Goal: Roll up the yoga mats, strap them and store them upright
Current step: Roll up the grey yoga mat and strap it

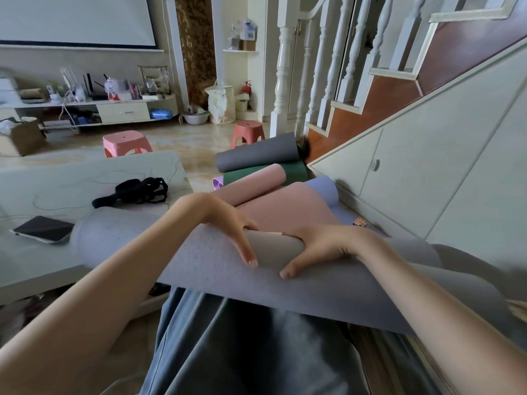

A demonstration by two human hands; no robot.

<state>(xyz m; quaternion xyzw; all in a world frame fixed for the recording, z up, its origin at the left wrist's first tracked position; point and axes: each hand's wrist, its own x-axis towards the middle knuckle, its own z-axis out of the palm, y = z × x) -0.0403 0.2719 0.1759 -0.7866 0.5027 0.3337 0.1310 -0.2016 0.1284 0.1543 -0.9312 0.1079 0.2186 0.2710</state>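
A grey-lilac yoga mat [216,266] is seen half rolled across the lap, its long axis running left to right, with the roll [273,250] on the far side and the loose tail hanging over the knees toward the viewer. The roll is gripped at its middle by both hands: the left hand [228,226] is curled over the top with its thumb laid down the near face, and the right hand [328,243] is wrapped over it just beside, thumb likewise pressed against the near side. The two hands are nearly touching, so neither is closer to the work; the mat's left end [94,238] rests on the white table [34,269], well away from either grip.

The surface appears matte and finely dimpled, like soft foam, and the inner face shows a paler grey. It is judged that the rolling is unfinished and that the tail must be drawn in toward the body.

Beyond the hands, a pink mat [273,206], a lavender mat [325,189], a green mat [265,172] and a dark grey mat [256,153] are piled loosely curled by the staircase panel [427,172]. Black straps [137,191] and a phone [42,228] lie on the table.
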